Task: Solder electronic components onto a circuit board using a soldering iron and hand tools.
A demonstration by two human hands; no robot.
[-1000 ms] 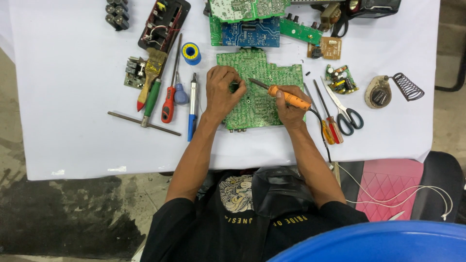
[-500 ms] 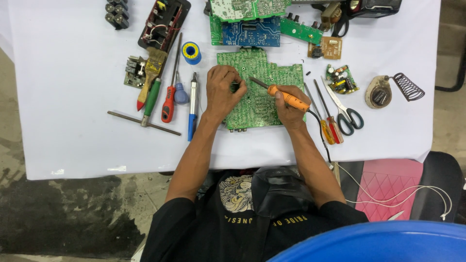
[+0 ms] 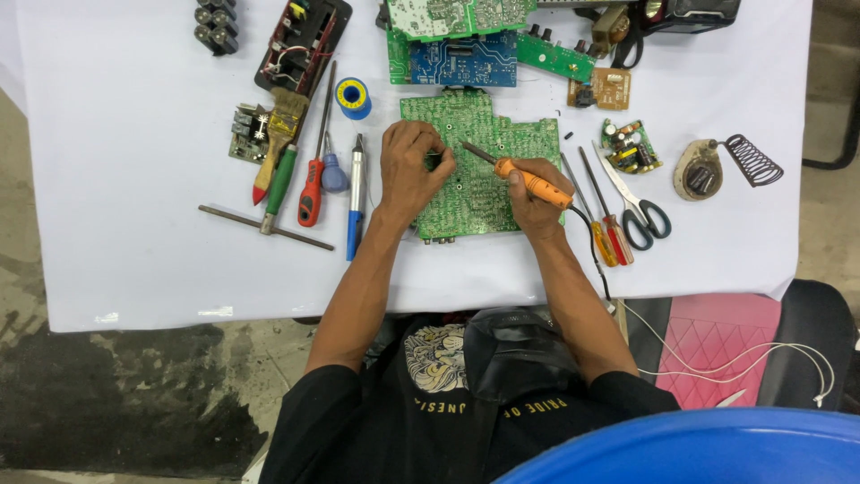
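A large green circuit board (image 3: 488, 152) lies flat on the white table (image 3: 134, 224) in front of me. My left hand (image 3: 410, 168) rests on the board's left part, fingers curled and pinching a small dark component (image 3: 433, 161) against it. My right hand (image 3: 536, 199) grips an orange-handled soldering iron (image 3: 528, 179); its metal tip points up-left and ends just right of my left fingers, over the board.
Left of the board lie a blue pen-shaped tool (image 3: 356, 193), screwdrivers (image 3: 312, 179), a brush (image 3: 276, 143), a metal T-bar (image 3: 264, 226) and a solder spool (image 3: 353, 97). More boards (image 3: 461, 58) sit behind. Scissors (image 3: 634, 199), two screwdrivers (image 3: 602, 224) and an iron stand (image 3: 726, 163) lie right.
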